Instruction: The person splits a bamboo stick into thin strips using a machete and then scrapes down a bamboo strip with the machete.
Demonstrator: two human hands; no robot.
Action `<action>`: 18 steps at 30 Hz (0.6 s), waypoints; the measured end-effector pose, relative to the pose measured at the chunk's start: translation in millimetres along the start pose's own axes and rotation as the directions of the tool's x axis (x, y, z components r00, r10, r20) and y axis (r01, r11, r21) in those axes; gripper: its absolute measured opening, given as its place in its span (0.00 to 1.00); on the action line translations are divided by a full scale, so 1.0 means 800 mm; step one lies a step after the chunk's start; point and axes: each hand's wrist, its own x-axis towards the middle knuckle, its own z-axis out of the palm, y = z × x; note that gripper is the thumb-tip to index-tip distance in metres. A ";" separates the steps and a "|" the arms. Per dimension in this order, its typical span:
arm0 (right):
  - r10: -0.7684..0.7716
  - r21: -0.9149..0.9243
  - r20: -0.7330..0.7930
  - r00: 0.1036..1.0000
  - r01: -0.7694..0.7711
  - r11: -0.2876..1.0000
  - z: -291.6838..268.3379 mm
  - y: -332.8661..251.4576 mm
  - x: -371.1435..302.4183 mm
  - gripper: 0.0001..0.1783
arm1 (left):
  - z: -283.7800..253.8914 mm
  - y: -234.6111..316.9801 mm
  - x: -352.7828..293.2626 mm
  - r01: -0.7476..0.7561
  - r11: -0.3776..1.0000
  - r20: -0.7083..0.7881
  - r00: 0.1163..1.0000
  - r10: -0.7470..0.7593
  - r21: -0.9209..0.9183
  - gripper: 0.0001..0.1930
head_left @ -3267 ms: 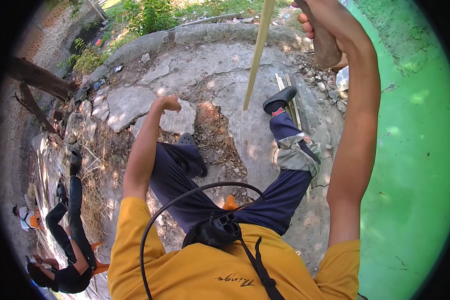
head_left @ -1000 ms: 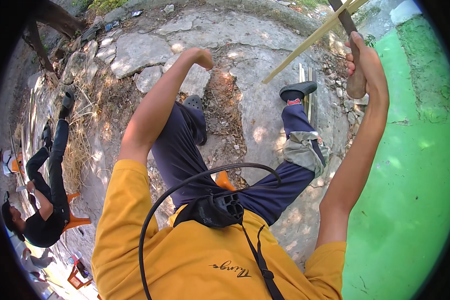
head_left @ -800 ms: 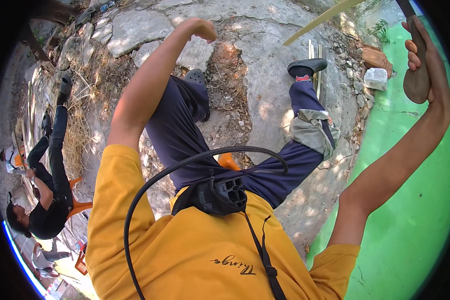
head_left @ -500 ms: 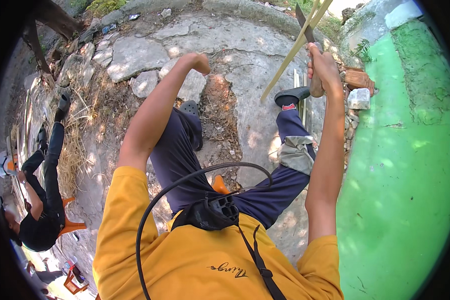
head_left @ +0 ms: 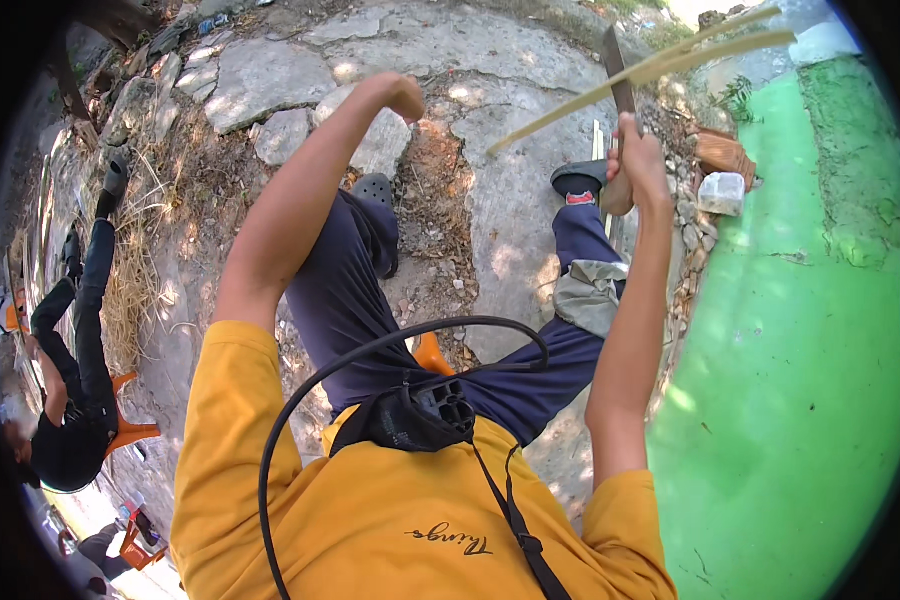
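Observation:
My right hand [head_left: 638,168] is closed around the wooden handle of a machete [head_left: 621,88], whose dark blade points away from me. Across the blade lies a long pale strip of wood or bamboo [head_left: 560,112], split into two prongs at its right end. Its left end sticks out over the concrete, and no hand is seen on it. My left hand [head_left: 402,98] is raised to the left of the strip, bent down at the wrist. Its fingers are mostly hidden behind the back of the hand, and nothing shows in it.
Several thin strips [head_left: 598,140] lie by my right shoe [head_left: 578,180]. A brick [head_left: 725,152] and a whitish block [head_left: 721,193] sit beside the green wall [head_left: 790,350] on the right. At far left, a person in black [head_left: 75,430] sits on an orange stool [head_left: 130,425]. Broken concrete slabs [head_left: 270,85] lie ahead.
The split strip has swung from steeply upright to nearly level, its forked end going right. My left hand appears slightly farther up; the right hand keeps its grip on the machete.

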 end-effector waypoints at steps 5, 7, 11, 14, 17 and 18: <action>0.025 0.008 0.082 0.996 -0.025 1.000 -0.023 -0.038 -0.014 0.26 | 0.013 -0.028 0.015 0.003 1.000 0.005 1.000 -0.003 -0.011 0.27; 0.020 -0.044 0.110 0.994 -0.015 0.999 -0.052 -0.090 -0.034 0.27 | 0.026 -0.039 0.031 0.065 0.998 0.089 0.994 -0.065 0.004 0.40; -0.029 -0.142 0.121 0.992 0.046 0.989 -0.137 -0.183 -0.084 0.29 | 0.014 -0.022 0.024 0.005 0.999 0.080 0.997 -0.001 -0.052 0.40; -0.040 -0.116 0.102 0.994 0.052 0.992 -0.125 -0.169 -0.089 0.28 | 0.016 -0.028 0.023 0.012 0.998 0.072 0.997 -0.008 -0.057 0.42; 0.127 -0.141 0.109 0.986 -0.111 0.984 -0.040 -0.026 -0.017 0.25 | 0.002 -0.012 -0.001 -0.026 0.999 0.060 0.998 0.027 -0.023 0.30; 0.117 -0.053 0.080 0.990 -0.113 0.992 -0.015 0.015 -0.003 0.25 | 0.004 -0.009 -0.002 -0.034 0.999 0.038 0.999 0.035 -0.022 0.30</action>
